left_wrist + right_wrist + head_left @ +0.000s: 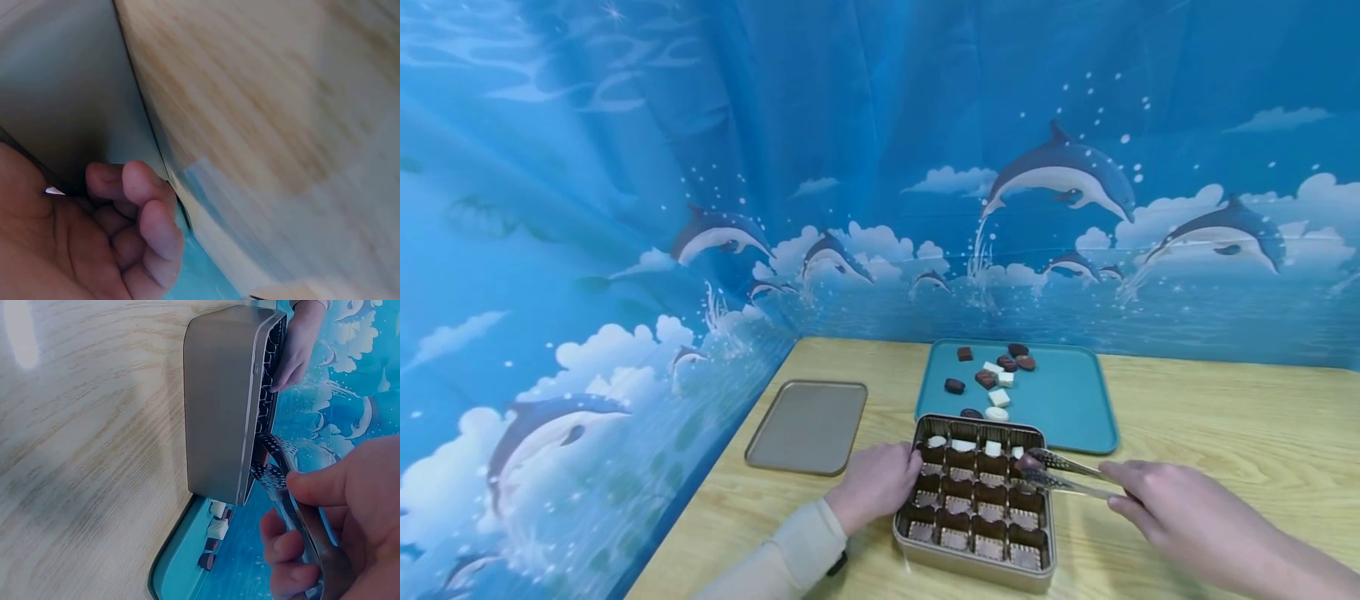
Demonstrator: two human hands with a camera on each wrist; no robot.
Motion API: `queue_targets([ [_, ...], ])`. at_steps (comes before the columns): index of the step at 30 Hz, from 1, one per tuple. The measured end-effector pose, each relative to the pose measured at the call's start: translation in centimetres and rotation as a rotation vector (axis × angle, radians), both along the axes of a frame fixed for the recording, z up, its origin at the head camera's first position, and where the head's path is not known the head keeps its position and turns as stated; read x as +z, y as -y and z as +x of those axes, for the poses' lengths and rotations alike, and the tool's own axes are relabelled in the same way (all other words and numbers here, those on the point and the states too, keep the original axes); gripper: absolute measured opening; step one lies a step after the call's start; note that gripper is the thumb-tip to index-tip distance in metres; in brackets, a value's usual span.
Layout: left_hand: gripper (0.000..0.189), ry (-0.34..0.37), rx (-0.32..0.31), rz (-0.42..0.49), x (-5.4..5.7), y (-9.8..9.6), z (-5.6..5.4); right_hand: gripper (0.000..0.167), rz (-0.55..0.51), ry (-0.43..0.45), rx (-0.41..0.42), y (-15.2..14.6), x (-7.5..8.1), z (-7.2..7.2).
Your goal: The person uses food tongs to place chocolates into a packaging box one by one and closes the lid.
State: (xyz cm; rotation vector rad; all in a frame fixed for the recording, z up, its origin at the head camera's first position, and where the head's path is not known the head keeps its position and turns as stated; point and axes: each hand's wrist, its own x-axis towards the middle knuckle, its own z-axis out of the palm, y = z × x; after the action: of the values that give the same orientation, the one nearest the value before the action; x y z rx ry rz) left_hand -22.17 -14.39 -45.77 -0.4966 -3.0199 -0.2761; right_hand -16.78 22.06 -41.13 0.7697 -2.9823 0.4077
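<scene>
A brown metal tin stands on the table, with a dark divided insert inside. White chocolates sit in the compartments of its far row; the nearer rows hold none that I can see. My left hand grips the tin's left side, its fingers curled in the left wrist view. Metal tongs with perforated tips are held in my right hand. Between the tips is a dark chocolate, over the right column near the far row; in the right wrist view it is mostly hidden.
Behind the tin lies a teal tray, partly covered by it, with several loose dark chocolates and white chocolates. A flat brown lid or tray rests at the left. A dolphin-print curtain borders the table's back and left.
</scene>
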Motion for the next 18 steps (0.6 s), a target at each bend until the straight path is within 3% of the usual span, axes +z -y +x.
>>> queue_targets([
  [8, 0.043, 0.010, -0.018, 0.014, 0.1, 0.0, 0.0, 0.039, -0.045, 0.059, -0.020, 0.2, 0.3, 0.1],
  [14, 0.042, 0.004, -0.030, 0.010, 0.1, 0.0, 0.0, 0.040, -0.084, -0.014, 0.008, 0.4, 0.7, -0.6],
  [18, 0.042, -0.004, -0.031, 0.007, 0.1, 0.1, 0.1, 0.029, -0.094, -0.041, 0.031, 1.0, 1.6, -2.1],
])
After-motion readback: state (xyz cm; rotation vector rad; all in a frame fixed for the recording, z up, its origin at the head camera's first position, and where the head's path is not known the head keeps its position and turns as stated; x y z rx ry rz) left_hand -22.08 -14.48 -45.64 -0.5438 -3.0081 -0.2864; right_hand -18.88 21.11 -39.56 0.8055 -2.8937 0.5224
